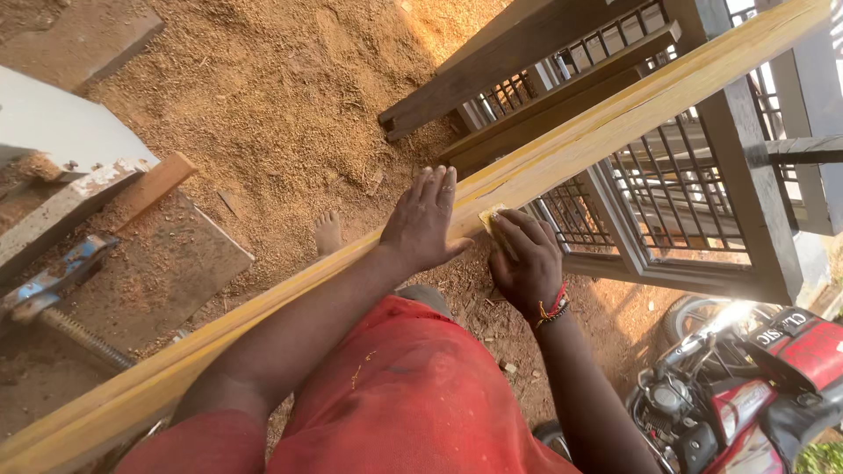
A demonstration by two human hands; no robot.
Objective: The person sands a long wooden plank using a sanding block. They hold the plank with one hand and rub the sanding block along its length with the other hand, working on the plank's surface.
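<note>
Sanding the plank [615, 123] seems underway; left hand [423, 219] flat, ungripping; right hand [525, 263], at its four o'clock, pinches sandpaper [490, 215]; next needs steady strokes.

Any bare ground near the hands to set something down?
Open sawdust floor above the long yellow timber, between the grey machine bench and the stacked dark window frames. Crowded at the timber's middle, where left hand lies flat and right hand presses a small pad; motorcycle fills the lower right.
</note>
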